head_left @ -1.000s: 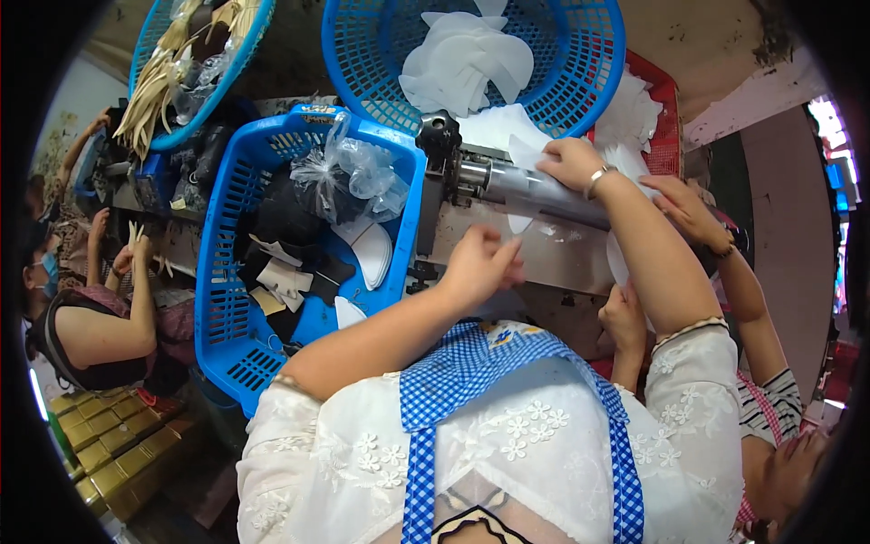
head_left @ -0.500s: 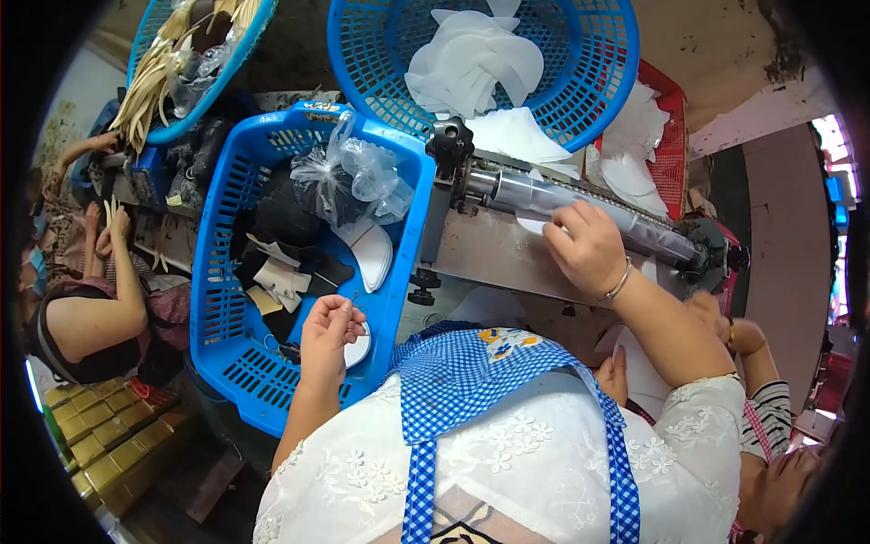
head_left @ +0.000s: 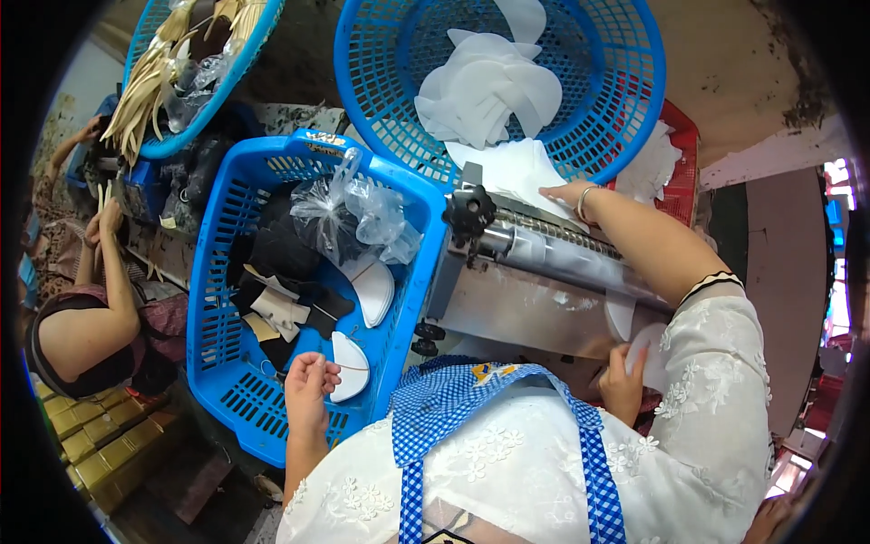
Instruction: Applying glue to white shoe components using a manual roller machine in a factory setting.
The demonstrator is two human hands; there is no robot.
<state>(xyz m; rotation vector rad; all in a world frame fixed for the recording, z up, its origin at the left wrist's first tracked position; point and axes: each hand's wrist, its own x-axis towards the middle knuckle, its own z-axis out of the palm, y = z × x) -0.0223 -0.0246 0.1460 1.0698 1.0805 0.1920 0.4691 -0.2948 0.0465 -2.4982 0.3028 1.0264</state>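
My left hand (head_left: 313, 385) is closed at the near right part of a blue plastic basket (head_left: 210, 299), its fingertips pinched together. What they hold, if anything, I cannot make out. Just beside it lie white half-moon pieces (head_left: 348, 370) in the basket, with more curved white pieces (head_left: 373, 295) behind. My right hand (head_left: 573, 197) stretches across a roller machine (head_left: 553, 249), fingers extended at the edge of a pile of thin white pieces (head_left: 515, 172) on its far side. One white piece (head_left: 620, 313) hangs at the near side of the roller.
A co-worker's hand (head_left: 623, 385) holds a white piece near my right arm. Beyond the machine stand a round blue basket (head_left: 349, 68) of white pieces and a red crate (head_left: 684, 150). Black scraps and a clear plastic bag (head_left: 362, 204) fill the blue basket. Another person (head_left: 86, 331) works at left.
My right hand has moved from the near side of the roller over to the white pile behind it. My left hand has dropped slightly nearer me. The co-worker's hand now lifts a white piece.
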